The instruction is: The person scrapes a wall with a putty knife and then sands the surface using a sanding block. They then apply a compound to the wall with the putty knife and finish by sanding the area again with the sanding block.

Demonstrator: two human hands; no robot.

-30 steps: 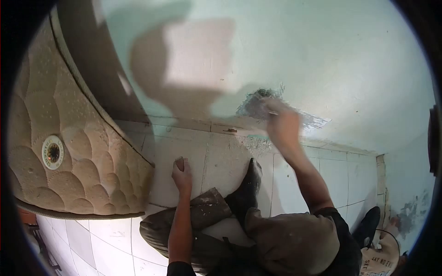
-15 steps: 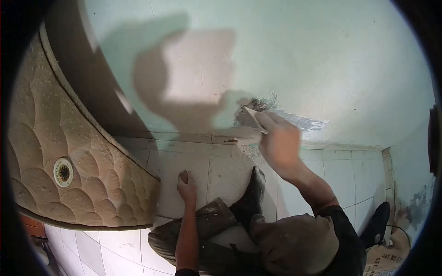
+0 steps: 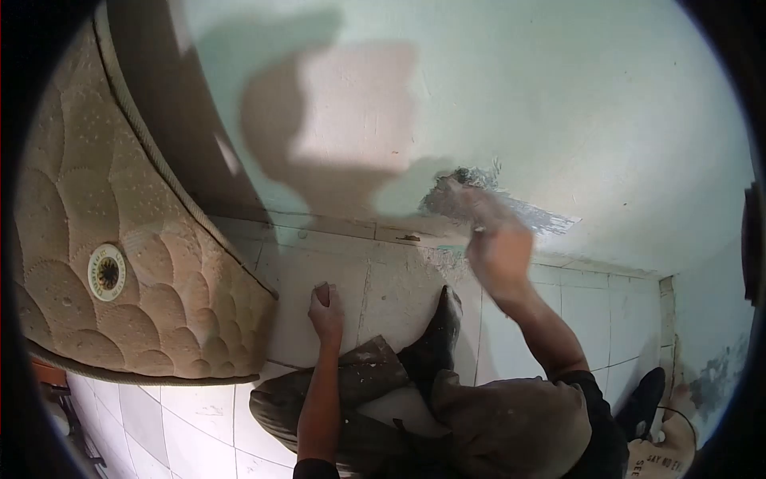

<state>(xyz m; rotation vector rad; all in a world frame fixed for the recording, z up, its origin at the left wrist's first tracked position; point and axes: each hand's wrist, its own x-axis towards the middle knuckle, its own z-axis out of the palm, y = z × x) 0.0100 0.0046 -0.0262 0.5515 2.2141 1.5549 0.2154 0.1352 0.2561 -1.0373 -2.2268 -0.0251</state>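
Observation:
My right hand (image 3: 501, 247) is raised at the low part of the green wall (image 3: 550, 104), closed round a scraper whose blade is smeared by motion. It is over a rough grey patch (image 3: 542, 217) where the paint is gone. Lower and to the left, my left hand (image 3: 325, 313) is closed round a small reddish-brown block (image 3: 321, 294), held above the floor tiles. The block's lower part is hidden by the fingers.
A quilted mattress (image 3: 152, 279) leans on the left. My dark boot (image 3: 437, 327) rests on the tiled floor (image 3: 307, 351) near the wall base. A printed sack (image 3: 666, 451) lies at the lower right, beside a dark shoe (image 3: 645, 399).
The view has shifted slightly. My right hand still holds the scraper at the patch, its blade now blurred and turned. My left hand has tilted a little with the block.

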